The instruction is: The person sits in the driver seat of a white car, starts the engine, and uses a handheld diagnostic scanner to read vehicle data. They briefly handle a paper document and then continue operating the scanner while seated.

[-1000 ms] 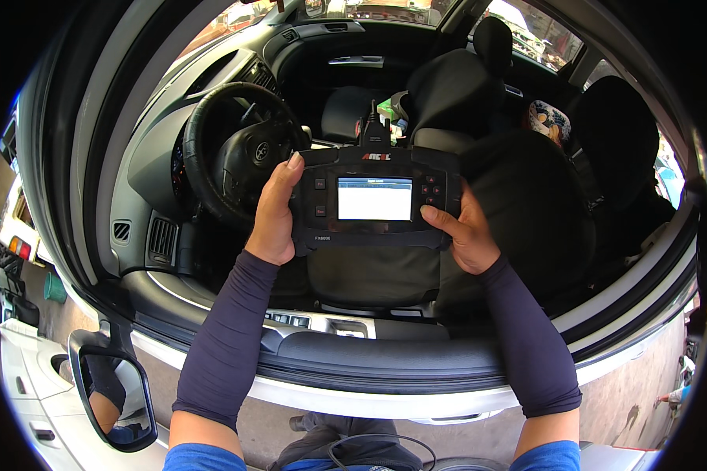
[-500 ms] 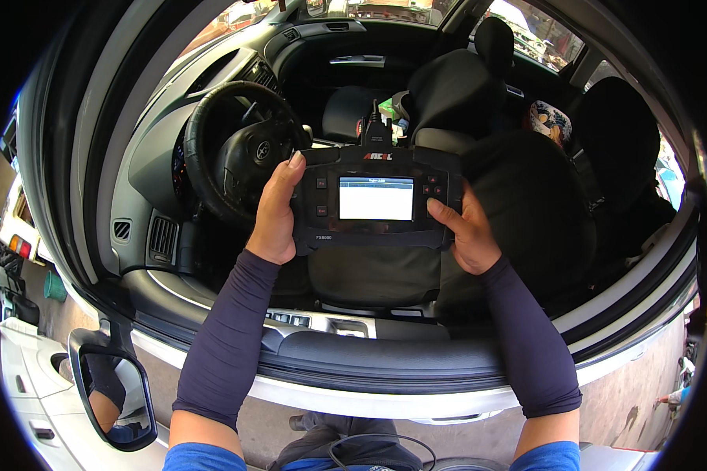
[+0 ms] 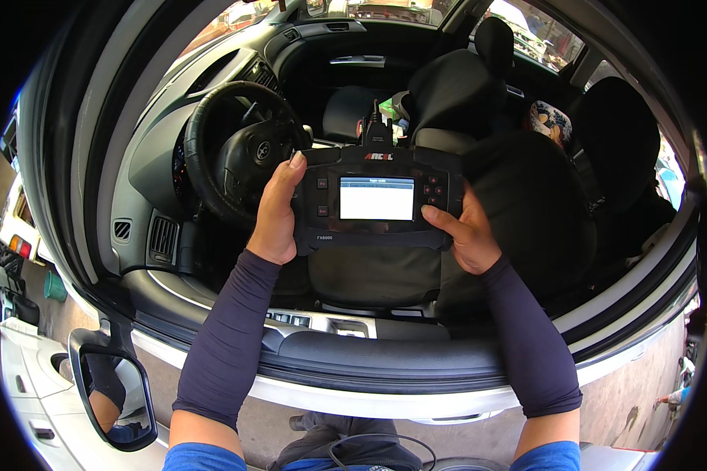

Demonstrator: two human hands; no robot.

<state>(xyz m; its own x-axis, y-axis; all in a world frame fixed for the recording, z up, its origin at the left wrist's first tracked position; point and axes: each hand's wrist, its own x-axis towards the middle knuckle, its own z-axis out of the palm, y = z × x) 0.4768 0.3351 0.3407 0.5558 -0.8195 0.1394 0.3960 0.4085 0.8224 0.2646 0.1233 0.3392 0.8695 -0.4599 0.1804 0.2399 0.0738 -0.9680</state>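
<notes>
Between my hands is a black car diagnostic scanner (image 3: 369, 235), held level above the driver's seat. Its small screen (image 3: 376, 198) is lit, mostly white with a dark band on top. My left hand (image 3: 276, 212) grips the scanner's left end, thumb up along its side. At the right end my right hand (image 3: 473, 233) is wrapped round the casing, and its thumb lies on the front by the lower buttons. A cable plug (image 3: 377, 129) rises from the scanner's top edge. The fingers behind the casing are hidden.
I reach through a white car's door window, over its sill (image 3: 385, 357). Ahead left is the steering wheel (image 3: 200, 157); the black driver's seat (image 3: 518, 196) is at right. A side mirror (image 3: 114, 396) juts out lower left. A patterned item (image 3: 550, 123) lies toward the rear.
My right thumb has shifted slightly left and down, off the arrow buttons' lower edge. The scanner and my left hand have barely moved.
</notes>
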